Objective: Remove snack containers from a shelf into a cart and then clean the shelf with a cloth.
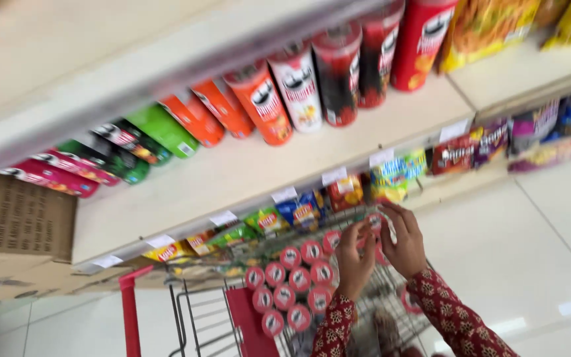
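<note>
both hands (379, 251) together, fingers curled

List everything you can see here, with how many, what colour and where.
Cans in trolley: about a dozen, red-and-white lids, stacked in rows.
Trolley: one, red handle, wire basket, below the shelves.
Shelf cans: roughly a dozen, pink, green, orange, white, red, in a row on the shelf.
Snack packets: many, mixed colours, lower shelf.
Yellow bags: a few, top right.
Boxes: two, brown, left.
Floor: white tiles.
Left hand, right hand: on a can at the trolley's far end, red patterned sleeves.
</note>
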